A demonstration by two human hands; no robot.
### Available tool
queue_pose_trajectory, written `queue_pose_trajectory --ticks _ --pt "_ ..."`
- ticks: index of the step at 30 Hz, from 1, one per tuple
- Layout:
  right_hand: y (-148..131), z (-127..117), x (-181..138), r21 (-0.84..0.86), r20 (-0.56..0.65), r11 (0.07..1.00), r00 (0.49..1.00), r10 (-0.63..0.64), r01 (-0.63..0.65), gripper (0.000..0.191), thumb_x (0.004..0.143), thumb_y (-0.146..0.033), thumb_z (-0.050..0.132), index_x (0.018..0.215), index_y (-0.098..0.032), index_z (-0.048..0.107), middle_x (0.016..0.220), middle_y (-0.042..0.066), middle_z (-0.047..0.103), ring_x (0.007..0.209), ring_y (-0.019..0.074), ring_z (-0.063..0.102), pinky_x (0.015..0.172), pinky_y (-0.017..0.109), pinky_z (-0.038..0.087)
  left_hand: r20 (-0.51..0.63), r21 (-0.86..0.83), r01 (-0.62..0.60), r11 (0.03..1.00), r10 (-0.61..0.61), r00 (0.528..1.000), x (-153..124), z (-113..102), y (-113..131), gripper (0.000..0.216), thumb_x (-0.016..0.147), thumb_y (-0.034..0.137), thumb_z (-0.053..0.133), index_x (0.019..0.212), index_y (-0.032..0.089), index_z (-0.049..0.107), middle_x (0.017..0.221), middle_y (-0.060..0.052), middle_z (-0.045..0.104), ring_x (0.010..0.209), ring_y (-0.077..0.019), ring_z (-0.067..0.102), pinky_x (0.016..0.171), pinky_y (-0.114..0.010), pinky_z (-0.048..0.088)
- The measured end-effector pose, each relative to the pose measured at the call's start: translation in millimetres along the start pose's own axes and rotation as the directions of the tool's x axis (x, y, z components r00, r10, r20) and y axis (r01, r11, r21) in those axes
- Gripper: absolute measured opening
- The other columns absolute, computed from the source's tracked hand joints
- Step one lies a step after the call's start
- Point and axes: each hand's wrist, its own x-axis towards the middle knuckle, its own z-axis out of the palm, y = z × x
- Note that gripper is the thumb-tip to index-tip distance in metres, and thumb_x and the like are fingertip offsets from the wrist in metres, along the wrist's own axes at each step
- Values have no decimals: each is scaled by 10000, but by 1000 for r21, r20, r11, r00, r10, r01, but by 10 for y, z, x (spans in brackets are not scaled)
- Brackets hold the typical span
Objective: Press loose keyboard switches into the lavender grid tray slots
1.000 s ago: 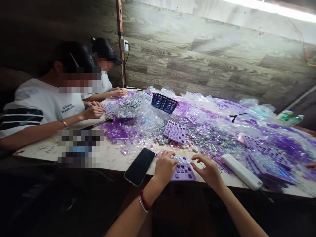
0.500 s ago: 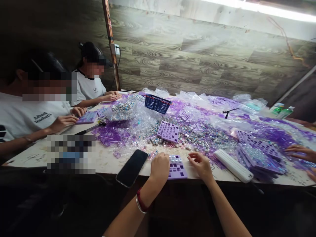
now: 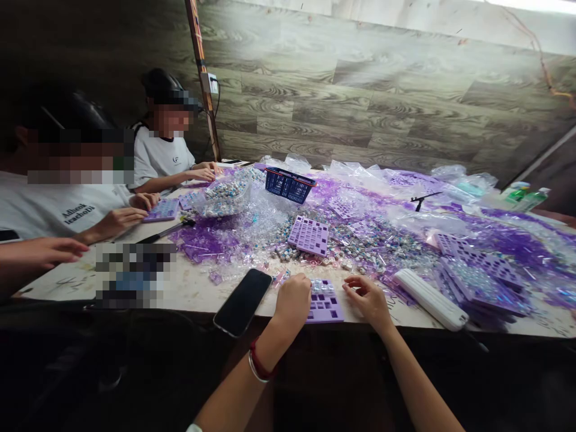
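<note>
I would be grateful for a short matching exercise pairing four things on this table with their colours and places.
Things:
1. Phone
2. Basket
3. Square-holed tray nearest the camera wearer
4. Oblong device

Descriptions:
A. Dark blue, towards the far side of the table
B. White, right of the wearer's right hand
C. Black, left of the wearer's left hand
D. Purple, between the wearer's two hands

Pairs: 1-C, 2-A, 3-D, 4-B

on surface (image 3: 195, 288): phone (image 3: 243, 302) left of tray (image 3: 326, 312); basket (image 3: 289, 187) behind both; stacked trays (image 3: 488, 294) right, bottles (image 3: 532, 200) behind them.
</note>
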Motion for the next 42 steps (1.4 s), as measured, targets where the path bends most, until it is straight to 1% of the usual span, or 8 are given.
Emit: queue_pose_trajectory --ticks 8,16,20,25,29,36,39,42 --pt "15 -13 23 28 21 999 999 42 -43 330 732 -479 639 831 -164 644 743 66 674 535 163 592 495 279 492 10 8 -4 1000 4 1000 -1 -33 -100 193 888 140 477 828 140 661 906 -96 659 903 -212 596 846 -315 431" --pt "58 -17 39 88 50 990 993 109 -113 299 735 -444 650 855 -170 636 803 65 676 655 191 635 579 294 511 27 135 -153 979 151 988 88 -43 -79 184 856 118 468 803 121 644 852 -108 640 852 -232 607 768 -324 464" --pt "62 -15 41 96 51 988 992 116 -120 307 731 -449 655 851 -167 638 800 66 677 649 189 633 587 296 514 68 189 -165 968 155 986 104 -83 -10 167 833 89 491 814 99 656 852 -129 641 840 -250 618 757 -343 475" --pt "76 -16 39 88 48 991 994 102 -106 328 731 -482 660 853 -177 644 816 71 687 714 211 652 615 302 525 159 300 -187 935 144 977 93 -124 169 171 807 20 514 879 59 664 886 -148 647 866 -250 628 760 -331 490" --pt "80 -16 39 101 51 989 993 107 -111 322 730 -477 666 850 -179 643 810 70 686 688 207 647 603 302 522 162 387 -173 906 118 980 89 -109 272 215 823 -11 472 909 38 663 865 -165 647 868 -251 637 739 -327 503" --pt "84 -15 44 93 42 989 993 109 -112 311 723 -462 671 841 -175 648 783 58 679 622 183 629 568 290 513 185 355 -71 932 4 983 107 -163 269 256 833 -18 431 927 38 662 914 -181 655 882 -260 646 717 -329 508" --pt "79 -15 45 93 45 989 993 109 -113 316 720 -465 672 840 -174 647 771 57 679 623 184 630 561 288 511 175 313 -88 946 33 984 105 -167 189 222 833 20 465 914 54 669 925 -167 659 883 -263 642 724 -333 500" --pt "75 -13 45 109 47 988 993 109 -113 326 715 -475 675 836 -174 646 768 59 681 625 189 633 560 292 515 116 233 -101 967 75 990 91 -147 49 204 865 109 477 857 96 680 896 -127 665 862 -248 638 753 -336 489"
